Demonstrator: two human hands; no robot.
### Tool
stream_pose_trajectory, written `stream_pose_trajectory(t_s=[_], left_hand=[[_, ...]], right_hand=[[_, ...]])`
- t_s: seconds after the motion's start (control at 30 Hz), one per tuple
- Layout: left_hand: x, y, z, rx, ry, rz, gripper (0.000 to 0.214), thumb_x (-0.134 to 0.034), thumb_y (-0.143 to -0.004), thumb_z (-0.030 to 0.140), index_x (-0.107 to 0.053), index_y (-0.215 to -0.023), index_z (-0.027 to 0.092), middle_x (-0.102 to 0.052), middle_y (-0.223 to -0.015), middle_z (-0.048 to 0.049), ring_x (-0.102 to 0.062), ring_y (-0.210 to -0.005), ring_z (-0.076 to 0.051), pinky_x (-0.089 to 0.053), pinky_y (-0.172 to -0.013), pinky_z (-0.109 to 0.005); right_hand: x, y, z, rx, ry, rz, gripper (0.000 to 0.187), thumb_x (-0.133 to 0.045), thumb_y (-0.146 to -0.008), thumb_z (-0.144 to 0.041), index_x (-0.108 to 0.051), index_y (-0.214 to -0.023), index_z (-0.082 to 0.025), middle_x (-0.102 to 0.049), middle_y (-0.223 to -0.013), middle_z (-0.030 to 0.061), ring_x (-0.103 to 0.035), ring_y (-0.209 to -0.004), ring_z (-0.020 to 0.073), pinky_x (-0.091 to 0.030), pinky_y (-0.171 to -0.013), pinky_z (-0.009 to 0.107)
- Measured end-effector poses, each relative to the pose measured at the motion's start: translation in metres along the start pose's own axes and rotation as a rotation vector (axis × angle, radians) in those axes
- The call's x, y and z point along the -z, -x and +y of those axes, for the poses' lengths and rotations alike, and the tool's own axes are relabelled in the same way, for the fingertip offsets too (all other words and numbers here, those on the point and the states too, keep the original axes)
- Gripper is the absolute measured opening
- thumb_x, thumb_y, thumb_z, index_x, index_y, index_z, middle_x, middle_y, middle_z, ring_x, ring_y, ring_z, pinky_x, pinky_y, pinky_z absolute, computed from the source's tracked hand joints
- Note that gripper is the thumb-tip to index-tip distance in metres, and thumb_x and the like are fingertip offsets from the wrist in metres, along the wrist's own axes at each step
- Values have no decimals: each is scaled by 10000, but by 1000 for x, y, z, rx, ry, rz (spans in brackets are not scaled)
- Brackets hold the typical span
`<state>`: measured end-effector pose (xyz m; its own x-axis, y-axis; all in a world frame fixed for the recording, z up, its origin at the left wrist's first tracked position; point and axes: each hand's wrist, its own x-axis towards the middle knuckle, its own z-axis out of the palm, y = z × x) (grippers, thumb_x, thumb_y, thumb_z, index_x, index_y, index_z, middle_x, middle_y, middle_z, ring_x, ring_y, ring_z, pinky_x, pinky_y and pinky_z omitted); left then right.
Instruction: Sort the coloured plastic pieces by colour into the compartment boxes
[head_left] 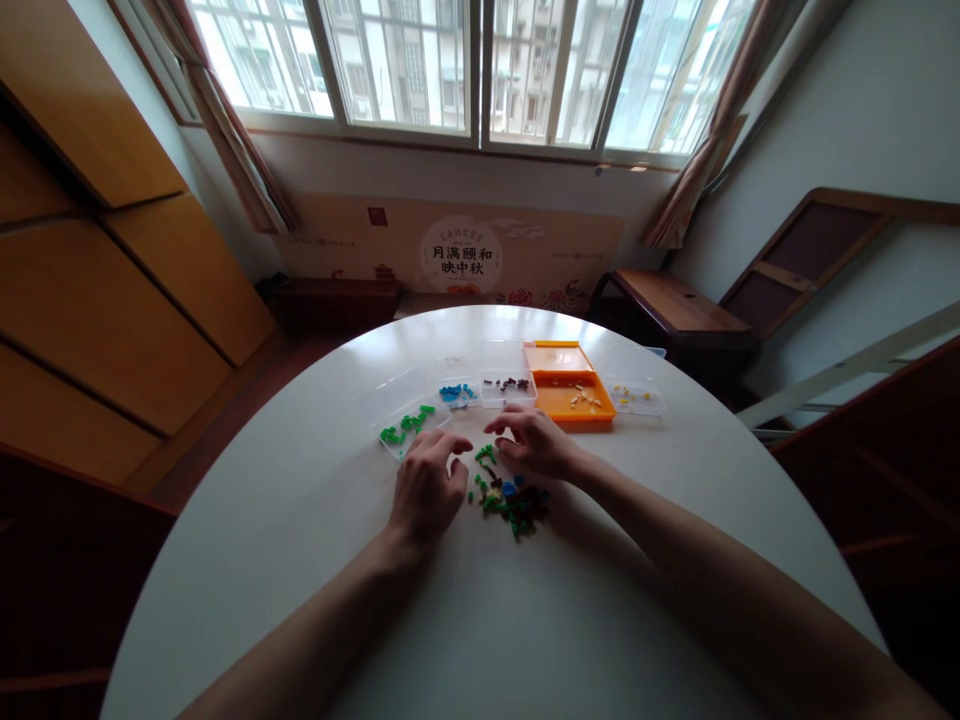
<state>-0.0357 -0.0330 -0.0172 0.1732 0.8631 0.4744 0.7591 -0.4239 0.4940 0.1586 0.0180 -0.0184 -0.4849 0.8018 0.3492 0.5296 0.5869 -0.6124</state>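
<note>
A mixed pile of small toy bricks (517,512), green, brown, blue and pale yellow, lies on the white round table (300,560) between my wrists. My left hand (429,482) hovers at the pile's left side, beside the clear box of green bricks (386,445), its thumb and forefinger apart with nothing visible between them. Over the pile's far end is my right hand (536,445), fingers curved and parted from the thumb. Just under its fingertips sit a few green bricks (485,455). Whether either hand touches a brick is too small to tell.
Along the far side stand clear boxes with blue bricks (456,392), brown bricks (510,384) and yellow bricks (630,393). Among them, an orange box (551,402) with its lid raised holds cream pieces. A wooden bench (679,300) stands beyond the table.
</note>
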Motion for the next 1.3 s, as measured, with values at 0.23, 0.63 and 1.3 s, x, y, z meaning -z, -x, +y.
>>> stream_pose_trajectory(t_s=[0.23,0.63,1.3], left_hand=[[1,2,0,-17,-33,15,125,-512,-775,122,-610,-814,188,-628,-820,-32,-554,-845,-206,-463,-772,-342],[1,0,6,-66,-47,19,57,-576,-800,166,-618,-771,193,-632,-804,-26,-556,-832,-203,-455,-754,-337],[0,3,6,-307,-28,88,71,-641,-845,257,-649,-898,209,-646,-825,-37,-565,-823,-199,-476,-760,-337]], right_hand=[[1,16,-1,-88,35,8,126,-616,-762,-114,-695,-847,-165,-580,-850,22,-531,-680,105,-433,-664,228],[3,24,-4,-112,50,61,138,-593,-760,-65,-666,-825,-161,-603,-805,21,-539,-676,117,-433,-685,241],[-9,19,-18,-229,-826,122,65,-631,-696,-171,-611,-758,-165,-646,-681,-8,-597,-635,115,-499,-654,260]])
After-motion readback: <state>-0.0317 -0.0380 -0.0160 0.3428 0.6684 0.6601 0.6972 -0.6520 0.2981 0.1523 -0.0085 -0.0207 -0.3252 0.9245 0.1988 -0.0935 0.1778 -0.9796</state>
